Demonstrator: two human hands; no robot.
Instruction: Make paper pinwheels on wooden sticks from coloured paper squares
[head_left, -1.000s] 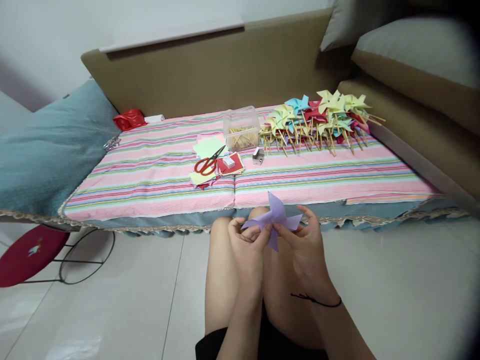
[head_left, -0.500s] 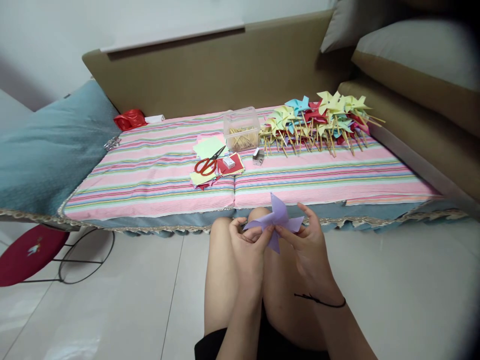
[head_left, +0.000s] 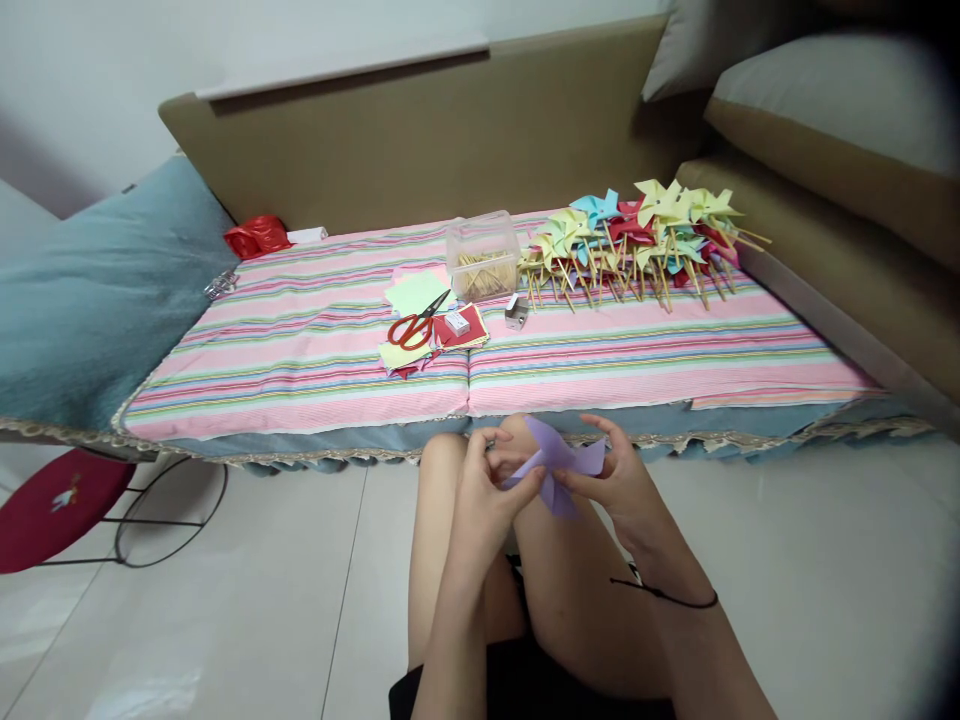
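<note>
A purple paper pinwheel [head_left: 553, 455] without a stick is held over my knees, its blades spread outward. My left hand [head_left: 487, 487] pinches it near the centre from the left, thumb forward and the other fingers curled behind. From the right, my right hand [head_left: 611, 478] grips it with the thumb near the centre. My right index finger stretches out past the blade. The fingertips behind the paper are partly hidden.
On the striped sofa cover [head_left: 337, 390] lie red-handled scissors [head_left: 411, 330], coloured paper sheets [head_left: 420, 292], a clear box [head_left: 484, 258] of sticks, a small open box [head_left: 516, 314] and several finished pinwheels [head_left: 637, 240]. A red stool [head_left: 67, 505] stands at left.
The purple pinwheel has turned and tilted between my hands, and its top blade has dropped lower to the left. My left fingers have opened a little behind it.
</note>
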